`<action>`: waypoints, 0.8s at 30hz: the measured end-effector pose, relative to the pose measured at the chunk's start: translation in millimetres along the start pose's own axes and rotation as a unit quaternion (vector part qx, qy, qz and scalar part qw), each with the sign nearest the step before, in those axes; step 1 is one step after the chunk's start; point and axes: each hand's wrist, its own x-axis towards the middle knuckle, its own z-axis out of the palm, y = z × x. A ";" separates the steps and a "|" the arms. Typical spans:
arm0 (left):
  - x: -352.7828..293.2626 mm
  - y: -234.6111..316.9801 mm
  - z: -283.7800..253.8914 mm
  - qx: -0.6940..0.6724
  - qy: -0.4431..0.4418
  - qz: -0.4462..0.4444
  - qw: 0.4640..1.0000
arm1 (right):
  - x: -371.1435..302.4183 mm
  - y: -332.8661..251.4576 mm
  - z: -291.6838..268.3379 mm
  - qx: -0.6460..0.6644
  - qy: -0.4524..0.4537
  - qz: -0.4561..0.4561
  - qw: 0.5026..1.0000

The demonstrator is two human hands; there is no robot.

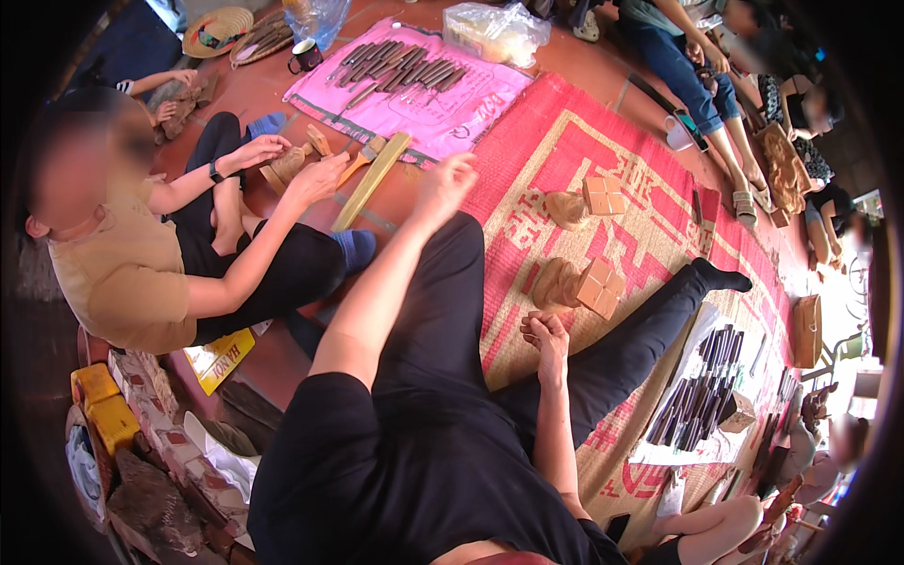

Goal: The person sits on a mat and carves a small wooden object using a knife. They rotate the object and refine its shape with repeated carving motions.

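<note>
My left hand [446, 186] is raised above my left knee, near the edge of the pink cloth [508, 94]. Its fingers are partly curled and a little smeared, and I see nothing in them. Palm up, my right hand [546, 341] hovers over the woven mat [513, 325] with fingers curled in toward the thumb and nothing visible in it. Just beyond it, a carved wooden piece [556, 282] lies against a squared wooden block [601, 288] marked with lines. Farther off sits a similar carved piece [566, 209] beside another lined block [605, 196].
At left a seated person [122, 273] handles a wooden tool [356, 169] beside a long wooden bar [373, 181]. Many dark-handled tools [400, 71] cover the pink cloth; more tools [702, 391] lie on a white sheet at right. A mug [305, 56] and other people are around.
</note>
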 end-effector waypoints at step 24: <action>27.1 -216.7 -154.5 0.379 0.158 -0.175 0.895 | 25.0 10.7 -1.6 -0.041 -0.011 0.040 0.998</action>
